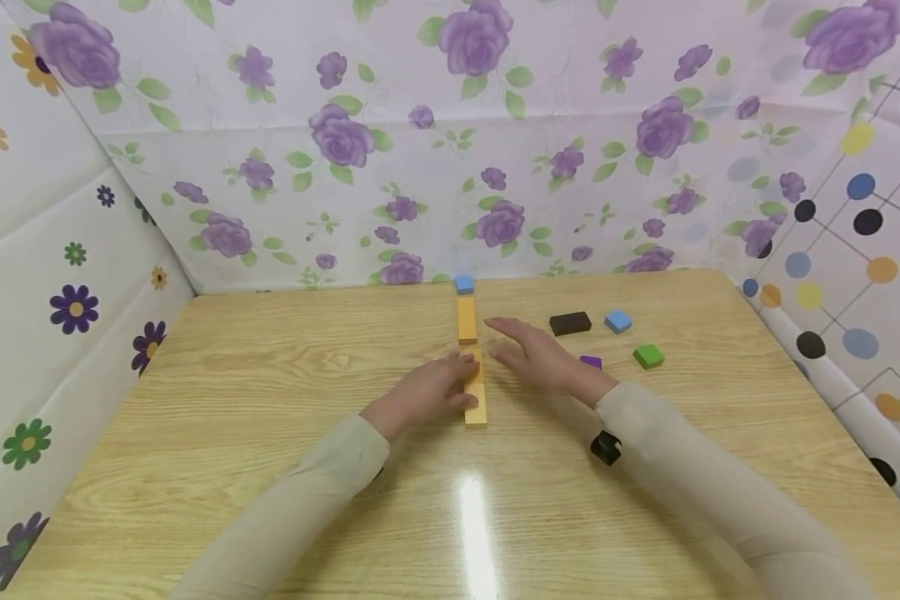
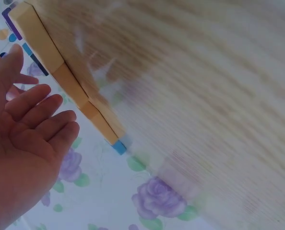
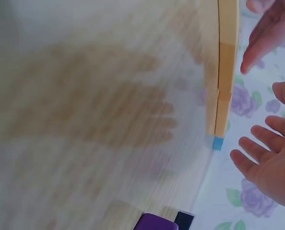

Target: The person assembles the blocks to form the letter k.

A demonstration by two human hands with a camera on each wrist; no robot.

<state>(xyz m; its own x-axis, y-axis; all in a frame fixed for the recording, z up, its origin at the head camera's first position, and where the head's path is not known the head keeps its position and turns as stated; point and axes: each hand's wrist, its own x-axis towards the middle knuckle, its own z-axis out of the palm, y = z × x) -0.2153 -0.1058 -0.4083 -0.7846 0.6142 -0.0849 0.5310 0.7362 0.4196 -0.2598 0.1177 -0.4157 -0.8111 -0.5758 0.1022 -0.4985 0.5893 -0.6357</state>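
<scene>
A light orange block (image 1: 476, 414) lies on the table, in line with a darker orange block (image 1: 467, 321) and a small blue block (image 1: 464, 284) at the far end. My left hand (image 1: 427, 393) is at the light block, its fingertips overlapping it in the head view; contact is unclear. In the left wrist view, that hand (image 2: 32, 129) shows loosely bent fingers with nothing in them. On the row's other side, my right hand (image 1: 540, 360) holds nothing. Its fingers (image 3: 257, 148) are extended and spread in the right wrist view.
To the right lie a black block (image 1: 570, 323), a second blue block (image 1: 618, 322), a green block (image 1: 648, 357) and a purple block (image 1: 591, 362), partly hidden by my right hand. Flower-patterned cloth (image 1: 420, 167) rises at the table's back edge, with more cloth at both sides.
</scene>
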